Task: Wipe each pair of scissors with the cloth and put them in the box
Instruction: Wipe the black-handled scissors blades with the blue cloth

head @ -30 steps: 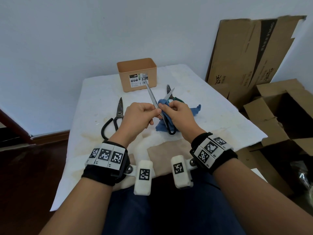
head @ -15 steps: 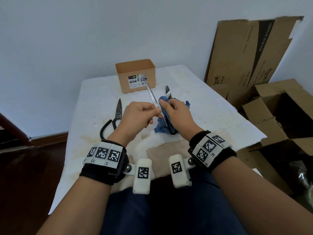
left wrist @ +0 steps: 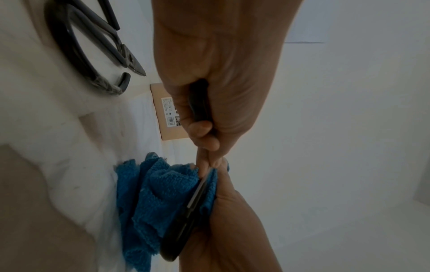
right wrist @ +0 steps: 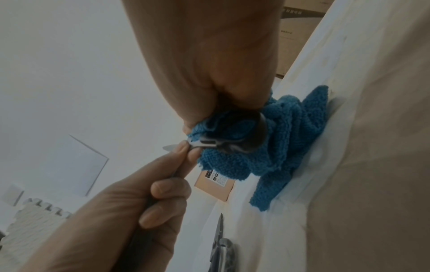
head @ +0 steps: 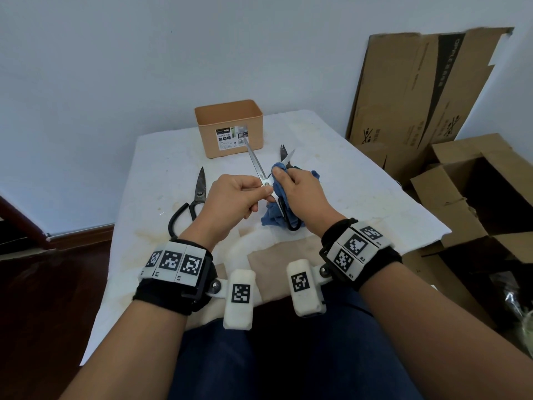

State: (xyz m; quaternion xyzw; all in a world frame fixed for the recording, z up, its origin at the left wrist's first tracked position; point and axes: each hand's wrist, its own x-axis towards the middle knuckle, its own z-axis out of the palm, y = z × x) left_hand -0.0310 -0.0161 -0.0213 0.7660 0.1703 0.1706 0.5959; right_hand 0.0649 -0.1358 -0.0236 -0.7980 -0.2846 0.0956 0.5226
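A pair of silver-bladed scissors [head: 259, 168], spread open, is held above the middle of the table [head: 360, 192]: one handle is gripped by the left hand [head: 230, 200], while the other blade is pinched through the blue cloth [head: 278, 194] by the right hand [head: 302, 194]. Black scissors [head: 193, 203] are laid near the left edge, and the tan box [head: 230, 128] is set at the far edge.

The scissors [head: 257, 164] had bright, smooth metal blades and glossy black plastic handles. The cloth [left wrist: 149, 193] was blue looped terry. The box [head: 230, 131] was matt tan plastic with a paper label.
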